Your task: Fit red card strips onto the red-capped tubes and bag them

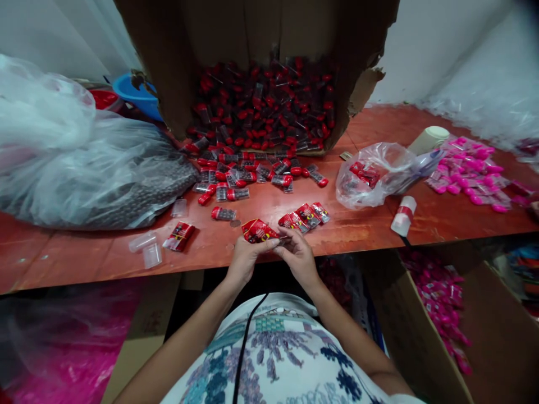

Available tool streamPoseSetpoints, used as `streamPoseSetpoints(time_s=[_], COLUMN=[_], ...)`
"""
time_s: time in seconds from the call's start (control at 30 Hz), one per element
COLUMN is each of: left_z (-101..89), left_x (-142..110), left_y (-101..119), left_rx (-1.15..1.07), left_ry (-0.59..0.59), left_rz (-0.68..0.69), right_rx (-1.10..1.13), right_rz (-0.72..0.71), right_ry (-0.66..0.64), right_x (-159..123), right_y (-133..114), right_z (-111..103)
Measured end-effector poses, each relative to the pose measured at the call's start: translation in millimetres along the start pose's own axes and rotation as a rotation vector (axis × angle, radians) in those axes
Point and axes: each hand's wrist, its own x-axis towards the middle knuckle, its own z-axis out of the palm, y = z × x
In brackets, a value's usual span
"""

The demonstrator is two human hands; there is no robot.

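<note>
Just over the table's front edge, my left hand point(247, 255) is closed on a red printed plastic wrapper point(257, 230), thumb on top. My right hand point(298, 255) meets the wrapper's right end with thumb and fingers pinched together; what lies between these fingertips is too small to make out. Behind my right hand lies a row of several red printed packets point(304, 217). To the left rests a small stack of red wrappers point(179, 235). A clear tube with a red cap and dark beads point(223, 214) lies beyond my left hand.
A torn cardboard box point(357, 92) spills red-capped tubes point(261, 168) onto the table point(101, 252). A bag of dark beads point(126, 174) stands left, near clear empty tubes point(152, 255). Rightward are a plastic bag point(366, 193), a white roll point(403, 216) and pink pieces point(471, 171).
</note>
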Motion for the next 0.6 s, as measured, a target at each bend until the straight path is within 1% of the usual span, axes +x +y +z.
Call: streamPoseSetpoints(time_s=[0.1,0.27,0.43,0.6], left_z=[1.7,-2.3,-3.5,-3.3], left_x=[-0.5,0.6,-0.3,0.8], left_y=[-1.2,-1.8,-4.8,-4.7], left_rx=[-0.034,-0.099,-0.087,-0.123], left_ry=[-0.017,0.046,0.012,-0.017], left_rz=[-0.003,-0.017,-0.048,-0.093], right_rx=[-0.02,-0.088,-0.123,-0.159], right_rz=[-0.005,-0.026,-0.028,-0.024], right_ry=[0.007,-0.046,0.036,0.029], right_x=[1.4,2.2,0.9,4.6], right_y=[-1.8,-5.1,1.4,0.1], right_z=[-2.5,-2.8,1.4,-2.7])
